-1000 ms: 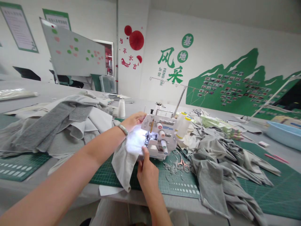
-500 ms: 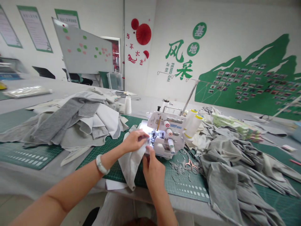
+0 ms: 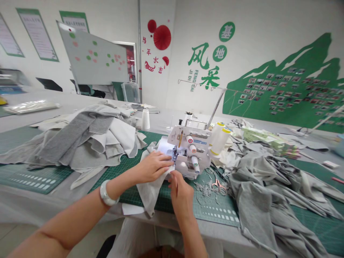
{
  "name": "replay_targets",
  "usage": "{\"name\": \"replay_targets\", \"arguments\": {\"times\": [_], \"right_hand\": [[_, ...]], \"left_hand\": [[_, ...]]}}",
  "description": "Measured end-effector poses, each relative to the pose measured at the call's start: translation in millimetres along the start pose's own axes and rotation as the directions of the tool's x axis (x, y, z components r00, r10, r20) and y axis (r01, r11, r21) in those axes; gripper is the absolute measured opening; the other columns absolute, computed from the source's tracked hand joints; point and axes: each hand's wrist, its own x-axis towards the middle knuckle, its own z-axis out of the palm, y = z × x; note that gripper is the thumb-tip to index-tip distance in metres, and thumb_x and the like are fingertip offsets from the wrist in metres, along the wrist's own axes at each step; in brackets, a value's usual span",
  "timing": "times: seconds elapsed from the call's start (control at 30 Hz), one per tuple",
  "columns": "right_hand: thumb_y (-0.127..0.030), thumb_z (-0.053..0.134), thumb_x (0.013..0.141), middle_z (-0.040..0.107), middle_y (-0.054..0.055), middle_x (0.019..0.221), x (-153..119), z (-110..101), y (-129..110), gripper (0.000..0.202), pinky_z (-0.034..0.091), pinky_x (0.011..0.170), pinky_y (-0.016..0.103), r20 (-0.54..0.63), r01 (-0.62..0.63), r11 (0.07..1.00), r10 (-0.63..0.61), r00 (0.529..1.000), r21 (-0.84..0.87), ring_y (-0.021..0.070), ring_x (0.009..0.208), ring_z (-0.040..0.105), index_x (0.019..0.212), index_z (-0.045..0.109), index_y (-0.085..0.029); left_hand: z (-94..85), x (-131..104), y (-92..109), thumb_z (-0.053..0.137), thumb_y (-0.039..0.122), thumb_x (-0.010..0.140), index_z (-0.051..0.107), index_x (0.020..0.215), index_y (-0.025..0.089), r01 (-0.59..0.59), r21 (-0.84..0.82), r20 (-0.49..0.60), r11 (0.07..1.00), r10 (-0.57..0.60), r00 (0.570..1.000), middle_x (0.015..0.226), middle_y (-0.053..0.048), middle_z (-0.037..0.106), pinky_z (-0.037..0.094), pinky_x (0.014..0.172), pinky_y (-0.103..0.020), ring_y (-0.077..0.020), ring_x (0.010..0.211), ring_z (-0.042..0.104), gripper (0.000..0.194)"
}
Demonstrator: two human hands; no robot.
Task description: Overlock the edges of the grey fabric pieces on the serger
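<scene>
A white overlock sewing machine [image 3: 189,150] stands on a green cutting mat [image 3: 129,193], its lamp lighting the needle area. Pale grey fabric [image 3: 150,191] runs from the machine's bed down over the mat's front edge. My left hand [image 3: 154,165] lies flat on the fabric left of the presser foot, fingers stretched toward the needle. With thumb and fingers pinched, my right hand [image 3: 180,191] grips the fabric's near edge in front of the machine. The fabric right under my left palm is hidden.
Cut fabric pieces [image 3: 91,132] are heaped on the left, more grey fabric [image 3: 263,193] on the right. Small scissors [image 3: 219,187] and thread scraps [image 3: 204,188] lie right of the machine. Thread cones [image 3: 221,141] stand behind it, another white cone [image 3: 145,120] at the back left.
My left hand has gone from bent, pinching fingers to lying flatter on the fabric. My right hand has shifted slightly right and still pinches the fabric edge.
</scene>
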Motion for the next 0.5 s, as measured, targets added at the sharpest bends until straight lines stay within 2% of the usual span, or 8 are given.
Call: {"name": "replay_targets", "arguments": {"times": [0.1, 0.17, 0.23, 0.3, 0.37, 0.43, 0.5], "right_hand": [[-0.027, 0.043, 0.097, 0.069, 0.002, 0.078, -7, 2, -6, 0.018, 0.046, 0.065, 0.022, -0.056, -0.183, 0.97, 0.194, 0.979, 0.157, 0.0138, 0.067, 0.067, 0.096, 0.059, -0.018], [-0.031, 0.051, 0.093, 0.068, 0.003, 0.079, -12, 9, -14, 0.014, 0.048, 0.069, 0.024, -0.064, -0.321, 0.901, 0.353, 0.933, 0.292, 0.0153, 0.072, 0.066, 0.089, 0.057, -0.019], [-0.034, 0.058, 0.088, 0.067, 0.003, 0.082, -16, 18, -21, 0.015, 0.049, 0.07, 0.025, -0.008, -0.416, 0.807, 0.461, 0.887, 0.42, 0.0167, 0.076, 0.065, 0.087, 0.057, -0.019], [-0.034, 0.063, 0.083, 0.067, 0.003, 0.085, -18, 29, -26, 0.018, 0.048, 0.067, 0.025, 0.097, -0.469, 0.711, 0.497, 0.862, 0.523, 0.0167, 0.076, 0.063, 0.091, 0.057, -0.019], [-0.035, 0.062, 0.082, 0.06, -0.001, 0.072, -19, 37, -27, 0.017, 0.043, 0.057, 0.022, 0.189, -0.5, 0.648, 0.49, 0.851, 0.574, 0.0137, 0.064, 0.056, 0.084, 0.057, -0.018], [-0.037, 0.059, 0.083, 0.046, -0.007, 0.059, -20, 40, -26, 0.022, 0.033, 0.05, 0.02, 0.223, -0.512, 0.636, 0.481, 0.848, 0.577, 0.0103, 0.054, 0.043, 0.072, 0.053, -0.019], [-0.04, 0.058, 0.084, 0.04, -0.008, 0.057, -23, 38, -26, 0.027, 0.03, 0.049, 0.02, 0.228, -0.518, 0.63, 0.485, 0.844, 0.578, 0.0093, 0.053, 0.038, 0.069, 0.051, -0.019]], "left_hand": [[-1.0, 0, 1, 0.041, 0.026, 0.097, 0.059, 0.125, 0.02, 0.009, -0.021, -0.006, 1.0, -0.009, 1.0, 0.13, -0.008, 0.06, 0.038, 0.1, -0.041, -0.0246, 0.112, 0.053, 0.034], [-1.7, 0, 1, 0.045, 0.027, 0.096, 0.059, 0.123, 0.018, 0.028, -0.05, -0.013, 0.998, -0.028, 1.0, 0.128, -0.008, 0.061, 0.039, 0.1, -0.04, -0.0243, 0.112, 0.053, 0.033], [-1.7, 1, 1, 0.047, 0.029, 0.095, 0.061, 0.119, 0.017, 0.04, -0.065, -0.015, 0.997, -0.041, 0.999, 0.128, -0.008, 0.061, 0.039, 0.1, -0.04, -0.0246, 0.112, 0.053, 0.03], [-1.2, 1, 1, 0.048, 0.03, 0.095, 0.063, 0.116, 0.019, 0.049, -0.069, -0.01, 0.996, -0.05, 0.999, 0.13, -0.007, 0.06, 0.038, 0.101, -0.041, -0.0251, 0.114, 0.052, 0.029], [-0.6, 1, 2, 0.048, 0.032, 0.096, 0.065, 0.117, 0.02, 0.054, -0.067, -0.003, 0.996, -0.054, 0.999, 0.131, -0.007, 0.06, 0.038, 0.101, -0.042, -0.0254, 0.115, 0.052, 0.03], [-0.2, 1, 3, 0.048, 0.035, 0.096, 0.064, 0.12, 0.022, 0.055, -0.047, 0.005, 0.997, -0.055, 0.998, 0.132, -0.007, 0.059, 0.038, 0.1, -0.042, -0.0259, 0.115, 0.052, 0.032], [-0.1, 1, 4, 0.046, 0.036, 0.097, 0.063, 0.122, 0.024, 0.053, -0.011, 0.005, 0.999, -0.053, 0.999, 0.134, -0.008, 0.056, 0.038, 0.1, -0.043, -0.0262, 0.114, 0.052, 0.033]]}}
